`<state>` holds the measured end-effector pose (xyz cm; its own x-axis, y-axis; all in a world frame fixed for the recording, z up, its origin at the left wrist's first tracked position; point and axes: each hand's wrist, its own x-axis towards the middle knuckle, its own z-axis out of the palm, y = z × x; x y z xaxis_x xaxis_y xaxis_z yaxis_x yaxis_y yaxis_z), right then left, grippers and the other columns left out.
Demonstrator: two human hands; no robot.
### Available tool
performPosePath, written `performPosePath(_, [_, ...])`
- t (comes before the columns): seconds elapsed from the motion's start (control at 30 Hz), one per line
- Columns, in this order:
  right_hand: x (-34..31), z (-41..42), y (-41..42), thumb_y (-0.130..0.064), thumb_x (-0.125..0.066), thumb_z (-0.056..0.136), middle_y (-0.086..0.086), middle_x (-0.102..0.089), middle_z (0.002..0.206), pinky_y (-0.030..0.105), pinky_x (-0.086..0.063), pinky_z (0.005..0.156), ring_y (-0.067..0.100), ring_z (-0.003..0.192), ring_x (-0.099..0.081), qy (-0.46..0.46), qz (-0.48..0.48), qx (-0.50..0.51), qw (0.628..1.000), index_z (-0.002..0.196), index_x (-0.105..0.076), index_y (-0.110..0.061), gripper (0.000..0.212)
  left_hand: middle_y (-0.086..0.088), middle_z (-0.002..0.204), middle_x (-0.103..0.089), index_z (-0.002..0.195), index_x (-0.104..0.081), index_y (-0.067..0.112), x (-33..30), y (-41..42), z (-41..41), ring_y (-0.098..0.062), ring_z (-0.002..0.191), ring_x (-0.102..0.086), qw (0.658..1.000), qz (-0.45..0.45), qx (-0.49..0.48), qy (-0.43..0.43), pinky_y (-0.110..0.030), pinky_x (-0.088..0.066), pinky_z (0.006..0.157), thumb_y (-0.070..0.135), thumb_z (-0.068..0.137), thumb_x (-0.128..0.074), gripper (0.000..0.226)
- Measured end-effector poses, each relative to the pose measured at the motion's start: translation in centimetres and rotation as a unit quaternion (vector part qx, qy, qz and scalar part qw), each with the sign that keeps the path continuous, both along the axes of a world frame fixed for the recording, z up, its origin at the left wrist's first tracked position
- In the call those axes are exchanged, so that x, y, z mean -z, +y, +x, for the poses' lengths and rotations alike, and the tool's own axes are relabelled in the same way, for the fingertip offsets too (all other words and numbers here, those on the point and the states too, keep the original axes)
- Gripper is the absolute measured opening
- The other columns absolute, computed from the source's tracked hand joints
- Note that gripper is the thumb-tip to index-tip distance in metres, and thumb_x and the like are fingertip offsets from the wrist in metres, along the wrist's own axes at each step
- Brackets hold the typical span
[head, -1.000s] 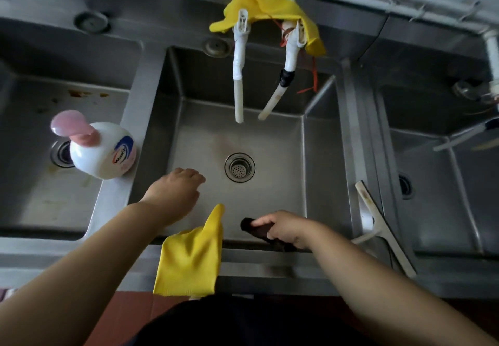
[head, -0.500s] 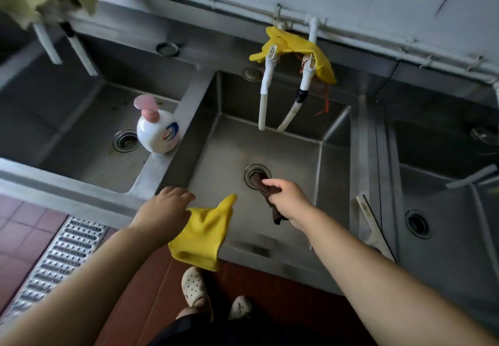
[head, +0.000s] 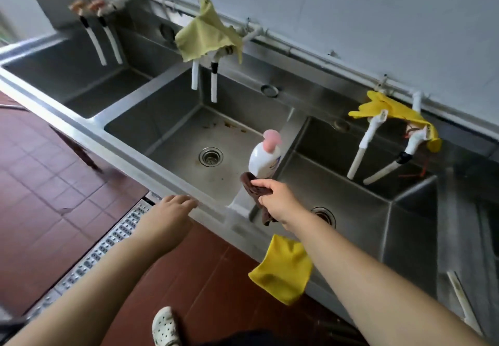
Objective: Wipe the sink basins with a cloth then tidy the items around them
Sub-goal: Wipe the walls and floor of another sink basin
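My right hand (head: 278, 201) grips the brown cloth (head: 252, 187) just this side of the soap bottle (head: 264, 159) on the divider; the stained basin (head: 189, 140) lies to its left, nearer my left hand (head: 168, 214), which hovers slack-fingered, holding nothing, by the front rim.

One camera on the person's head looks down, close, over the sink basins (head: 172, 140) and the floor (head: 54, 197).

A steel sink unit (head: 172, 175) carries a soap bottle (head: 264, 160) on its divider and a yellow cloth (head: 282, 271) over its front rim.
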<state>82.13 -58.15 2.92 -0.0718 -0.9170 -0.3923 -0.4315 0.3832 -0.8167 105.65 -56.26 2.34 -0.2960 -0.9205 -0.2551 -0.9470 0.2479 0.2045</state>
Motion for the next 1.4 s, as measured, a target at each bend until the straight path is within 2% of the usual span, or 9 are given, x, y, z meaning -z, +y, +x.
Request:
performPosePath(0.13, [0.1,7.8,-3.4,0.01,-0.045,0.081,0.007,-0.062,0.105,0.021,-0.044,0.068,0.02,0.086,-0.058,0.007,0.018,-0.016,1.0,0.122,-0.061,-0.021,0.054,0.01,0.146,-0.038,0.138,-0.042,0.03,-0.1,-1.7,8.2,-0.014,0.135,-0.032,1.0,0.001,-0.014,0.011,-0.027,-0.031,0.108,0.026,0.097,-0.043,0.042])
performPosePath(0.27, [0.5,13.7,-6.7,0.01,-0.045,0.082,0.005,-0.063,0.104,0.018,-0.044,0.056,0.017,0.074,-0.057,0.015,0.027,-0.001,1.0,0.122,-0.06,-0.022,0.054,0.011,0.144,-0.041,0.135,-0.045,0.029,0.2,-4.1,15.4,-0.017,0.132,-0.036,0.999,0.019,-0.037,0.013,-0.03,-0.036,0.104,0.026,0.095,-0.044,0.04])
performPosePath(0.47, [2.1,17.5,-9.6,0.012,-0.043,0.082,0.004,-0.063,0.093,0.022,-0.045,0.053,0.021,0.066,-0.055,-0.001,0.042,0.087,0.995,0.12,-0.061,-0.022,0.055,0.01,0.141,-0.043,0.132,-0.047,0.028,1.4,-8.6,20.6,-0.017,0.127,-0.04,1.0,0.03,-0.007,-0.001,-0.031,-0.04,0.102,0.026,0.094,-0.043,0.039])
performPosePath(0.63, [3.5,17.1,-12.4,0.011,-0.045,0.083,0.007,-0.064,0.106,0.017,-0.044,0.06,0.017,0.078,-0.055,0.017,0.06,0.111,0.992,0.12,-0.061,-0.022,0.052,0.008,0.143,-0.043,0.137,-0.045,0.027,2.9,-13.1,20.6,-0.017,0.132,-0.038,0.999,0.039,0.023,0.018,-0.032,-0.037,0.107,0.022,0.095,-0.044,0.043])
performPosePath(0.73, [4.8,16.5,-14.7,0.011,-0.045,0.085,0.005,-0.061,0.099,0.015,-0.041,0.058,0.016,0.078,-0.053,0.01,0.084,0.13,0.988,0.122,-0.06,-0.02,0.051,0.008,0.145,-0.042,0.14,-0.041,0.027,3.5,-16.7,19.8,-0.015,0.134,-0.038,0.998,0.042,0.032,0.029,-0.031,-0.036,0.109,0.024,0.096,-0.044,0.044])
performPosePath(0.93, [9.8,15.4,-20.9,0.009,-0.047,0.085,0.008,-0.06,0.106,0.023,-0.042,0.072,0.022,0.085,-0.055,-0.013,0.153,0.171,0.973,0.126,-0.058,-0.017,0.049,0.006,0.147,-0.039,0.144,-0.034,0.025,4.7,-25.7,17.9,-0.015,0.134,-0.038,0.996,0.059,0.067,0.014,-0.029,-0.037,0.106,0.022,0.098,-0.043,0.047])
performPosePath(1.13, [14.5,14.7,-24.8,0.003,-0.047,0.09,0.008,-0.058,0.104,0.025,-0.043,0.064,0.021,0.078,-0.053,-0.028,0.252,0.25,0.934,0.128,-0.056,-0.021,0.046,0.006,0.145,-0.041,0.144,-0.033,0.027,6.9,-33.7,16.1,-0.016,0.132,-0.04,0.989,0.102,0.108,-0.013,-0.029,-0.037,0.104,0.026,0.097,-0.042,0.048])
performPosePath(1.3, [18.1,14.2,-25.4,0.001,-0.049,0.091,0.012,-0.055,0.125,0.033,-0.045,0.088,0.027,0.106,-0.054,-0.026,0.308,0.293,0.905,0.133,-0.053,-0.019,0.046,0.004,0.144,-0.042,0.144,-0.034,0.028,10.1,-38.2,14.1,-0.018,0.131,-0.041,0.974,0.159,0.159,-0.025,-0.031,-0.038,0.104,0.028,0.096,-0.042,0.048])
performPosePath(1.4, [19.9,14.3,-25.5,0.0,-0.049,0.092,0.011,-0.053,0.129,0.032,-0.044,0.092,0.027,0.112,-0.053,-0.021,0.327,0.329,0.885,0.134,-0.051,-0.021,0.046,0.006,0.146,-0.039,0.144,-0.034,0.029,12.1,-40.2,12.6,-0.017,0.133,-0.038,0.962,0.19,0.194,-0.032,-0.031,-0.036,0.105,0.026,0.096,-0.042,0.048])
